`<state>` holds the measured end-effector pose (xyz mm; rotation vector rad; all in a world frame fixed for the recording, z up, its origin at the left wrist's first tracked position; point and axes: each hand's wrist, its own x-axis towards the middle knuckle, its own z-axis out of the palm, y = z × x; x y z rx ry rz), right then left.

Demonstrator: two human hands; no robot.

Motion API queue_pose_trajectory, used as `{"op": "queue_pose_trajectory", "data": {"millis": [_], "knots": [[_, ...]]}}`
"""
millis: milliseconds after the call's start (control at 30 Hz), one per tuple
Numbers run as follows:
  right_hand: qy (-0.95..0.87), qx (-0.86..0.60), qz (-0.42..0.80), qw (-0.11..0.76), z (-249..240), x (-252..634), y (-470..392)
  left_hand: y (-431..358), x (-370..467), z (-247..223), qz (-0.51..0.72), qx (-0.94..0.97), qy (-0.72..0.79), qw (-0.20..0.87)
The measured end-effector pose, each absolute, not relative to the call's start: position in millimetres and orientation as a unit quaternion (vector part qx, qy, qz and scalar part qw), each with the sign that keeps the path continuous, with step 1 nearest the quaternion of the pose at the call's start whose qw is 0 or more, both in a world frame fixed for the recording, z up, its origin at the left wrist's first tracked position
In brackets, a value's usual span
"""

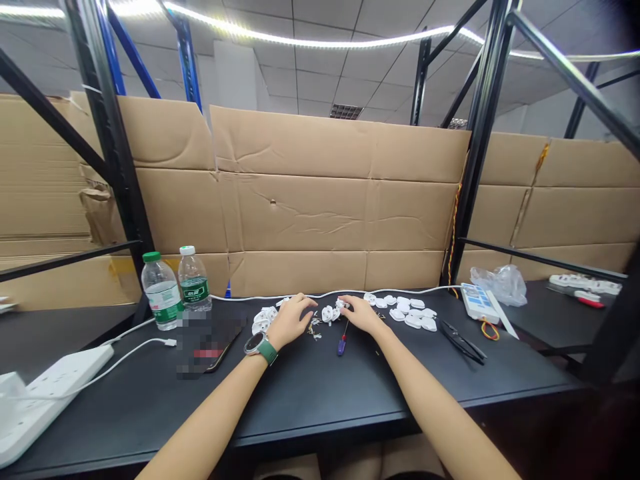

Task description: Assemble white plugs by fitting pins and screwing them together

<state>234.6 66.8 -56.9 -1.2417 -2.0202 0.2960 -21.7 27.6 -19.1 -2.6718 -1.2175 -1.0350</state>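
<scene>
My left hand, with a watch on its wrist, hovers over the black table with its fingers apart and nothing visible in them. Beside it is a heap of white plastic parts. Small metal bits lie scattered below its fingertips. My right hand has its fingers closed on a small white plastic piece, partly hidden by the fingertips. More white plastic parts rest between the hands. A screwdriver with a purple handle lies just below the right fingertips.
Flat white covers lie to the right, near black-handled pliers. A white device stands at the back right. On the left are two bottles, a phone and a power strip. Cardboard walls the back.
</scene>
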Motion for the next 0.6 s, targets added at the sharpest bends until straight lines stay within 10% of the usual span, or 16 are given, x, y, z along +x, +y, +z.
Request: {"op": "queue_pose_trajectory", "data": {"millis": [600], "knots": [[-0.846,-0.449,-0.043,0.286,-46,224,49,26,-21,-26,-0.249,-0.903,-0.349,-0.006]]}}
